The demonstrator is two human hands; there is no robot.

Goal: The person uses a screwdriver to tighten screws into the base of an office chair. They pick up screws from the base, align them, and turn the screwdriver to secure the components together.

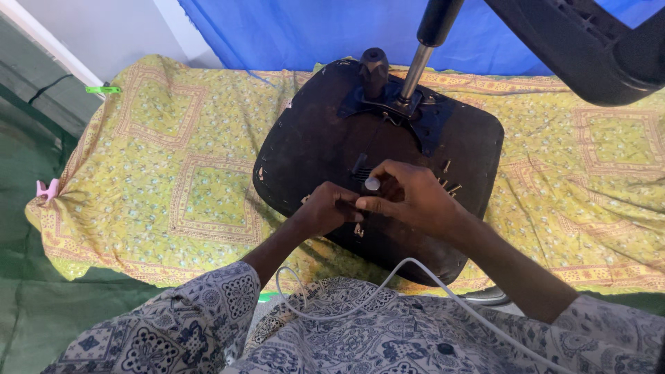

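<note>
While both hands (377,204) pinch a small fitting (372,184), the chair seat (312,145) lies beneath them.

An upturned chair seat (312,145) lies on a cloth-covered worktop (173,166). Its mounting plate (415,114) and gas-lift post (419,66) stand at the far side, with loose screws (449,181) lying on the seat to the right. Both hands, left hand (329,208) and right hand (412,197), meet on the seat's near middle; a cable (422,270) crosses the lap below.

Both forearms bare, reaching forward, converging. Left hand (331,208) curled into loose fist, knuckles up, fingertips tucked toward right hand. Right hand (409,197) just beside it, touching, fingers bent, thumb and forefinger pinched together. Patterned sleeves at elbows.
</note>
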